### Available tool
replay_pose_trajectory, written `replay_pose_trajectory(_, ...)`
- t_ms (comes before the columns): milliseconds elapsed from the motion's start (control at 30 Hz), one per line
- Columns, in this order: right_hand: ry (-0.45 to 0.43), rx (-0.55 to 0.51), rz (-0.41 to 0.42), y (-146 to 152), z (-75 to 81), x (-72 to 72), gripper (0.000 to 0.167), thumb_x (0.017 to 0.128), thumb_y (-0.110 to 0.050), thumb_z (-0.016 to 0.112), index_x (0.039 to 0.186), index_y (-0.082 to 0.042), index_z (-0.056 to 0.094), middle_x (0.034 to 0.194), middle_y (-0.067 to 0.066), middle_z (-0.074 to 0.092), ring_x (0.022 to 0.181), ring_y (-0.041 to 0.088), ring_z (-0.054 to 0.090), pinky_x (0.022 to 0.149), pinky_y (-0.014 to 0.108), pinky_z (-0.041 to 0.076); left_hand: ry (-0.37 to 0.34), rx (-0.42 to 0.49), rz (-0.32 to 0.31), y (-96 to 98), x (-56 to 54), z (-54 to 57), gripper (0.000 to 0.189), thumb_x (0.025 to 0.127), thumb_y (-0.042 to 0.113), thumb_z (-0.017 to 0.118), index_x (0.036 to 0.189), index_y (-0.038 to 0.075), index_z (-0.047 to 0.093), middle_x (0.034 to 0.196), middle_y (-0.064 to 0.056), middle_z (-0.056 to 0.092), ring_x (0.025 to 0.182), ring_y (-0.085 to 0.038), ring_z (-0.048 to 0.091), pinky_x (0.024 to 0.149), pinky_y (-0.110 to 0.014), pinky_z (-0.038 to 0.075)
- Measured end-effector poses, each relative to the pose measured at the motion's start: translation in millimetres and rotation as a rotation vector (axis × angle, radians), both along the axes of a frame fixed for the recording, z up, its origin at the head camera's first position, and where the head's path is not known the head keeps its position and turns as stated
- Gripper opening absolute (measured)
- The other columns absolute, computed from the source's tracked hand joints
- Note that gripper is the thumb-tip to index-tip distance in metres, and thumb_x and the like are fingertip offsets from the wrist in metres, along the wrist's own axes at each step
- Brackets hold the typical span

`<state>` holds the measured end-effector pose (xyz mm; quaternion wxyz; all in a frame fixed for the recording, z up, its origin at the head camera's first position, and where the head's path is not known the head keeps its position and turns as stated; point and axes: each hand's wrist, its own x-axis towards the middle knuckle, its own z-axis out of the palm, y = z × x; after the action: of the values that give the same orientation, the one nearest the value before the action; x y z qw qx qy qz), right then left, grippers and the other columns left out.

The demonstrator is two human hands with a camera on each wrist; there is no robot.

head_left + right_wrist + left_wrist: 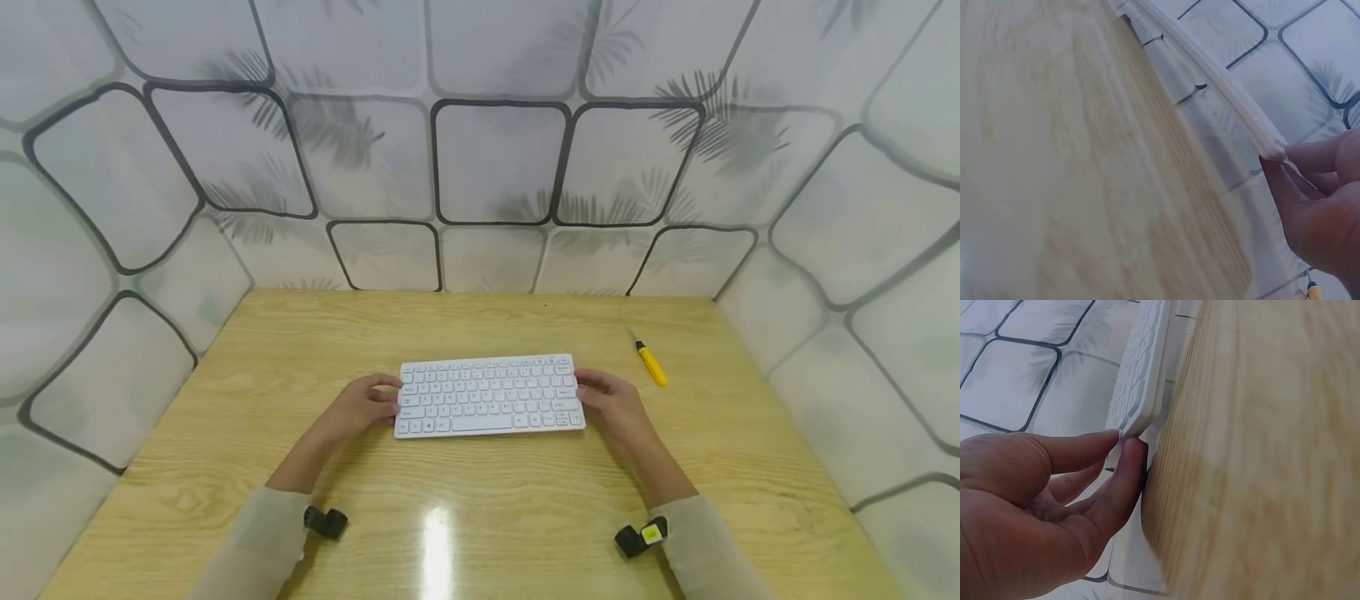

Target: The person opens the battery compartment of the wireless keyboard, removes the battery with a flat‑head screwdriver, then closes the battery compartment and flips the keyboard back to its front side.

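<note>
A white compact keyboard (491, 396) is held level between both hands in the head view, its keys facing up. My left hand (366, 406) pinches the keyboard's left end; in the left wrist view the thumb lies on top and a finger underneath the corner of the keyboard (1141, 375). At the opposite end, my right hand (609, 402) grips the right edge with thumb and fingers. The right wrist view shows the keyboard's thin side (1229, 87) raised above the wooden surface, with the right hand (1325, 194) at its corner.
A screwdriver with a yellow handle (652, 365) lies on the wooden table (480, 517), right of and beyond the right hand. Patterned white walls (495, 158) border the table at the back and both sides.
</note>
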<state>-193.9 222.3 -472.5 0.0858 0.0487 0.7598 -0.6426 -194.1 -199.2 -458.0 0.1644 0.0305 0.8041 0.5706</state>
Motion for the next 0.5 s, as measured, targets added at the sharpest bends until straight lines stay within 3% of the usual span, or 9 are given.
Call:
replay_pose_trajectory(167, 0.022, 0.128, 0.011, 0.6, -8.1, -2.9, 0.036, 0.1, -0.01, 0.061, 0.136, -0.008, 0.061, 0.14, 0.01, 0.06, 0.127, 0.022, 0.057, 0.102, 0.026, 0.049, -0.006, 0.028, 0.021, -0.6, 1.2, 0.7, 0.039, 0.097, -0.006, 0.058, 0.136, -0.004, 0.053, 0.114, -0.024, 0.062, 0.092, -0.02, 0.068, 0.085, -0.036, 0.06)
replay_pose_trajectory(500, 0.051, 0.21, -0.002, -2.7, -11.1, -2.3, 0.034, 0.101, -0.006, 0.058, 0.135, -0.006, 0.062, 0.138, 0.012, 0.061, 0.124, 0.025, 0.058, 0.098, 0.027, 0.052, 0.002, 0.03, 0.034, 1.4, 2.6, 3.0, 0.042, 0.099, -0.002, 0.059, 0.14, 0.001, 0.052, 0.119, -0.025, 0.062, 0.098, -0.023, 0.068, 0.087, -0.038, 0.059)
